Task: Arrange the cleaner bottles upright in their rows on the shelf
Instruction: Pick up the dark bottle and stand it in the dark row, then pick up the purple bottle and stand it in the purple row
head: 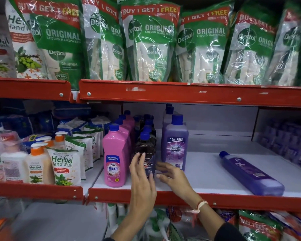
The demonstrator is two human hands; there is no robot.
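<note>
On the white middle shelf (207, 173) stand three rows of cleaner bottles with blue caps: a pink row led by a Shakti bottle (114, 159), a dark brown row led by a Bactin bottle (145, 150), and a purple row led by a Bactin bottle (175, 145). One purple bottle (250, 173) lies on its side at the right of the shelf. My left hand (142, 181) is spread open just in front of the dark bottle, fingertips at its label. My right hand (172, 174) reaches between the dark and purple front bottles, fingers apart, gripping nothing.
Green Dettol handwash pouches (149, 44) fill the upper shelf. Herbal handwash pump bottles (36, 164) and pouches (64, 166) crowd the bay at left. The red shelf lip (163, 199) runs under my wrists. More pouches sit below. Purple packs (288, 141) show at far right.
</note>
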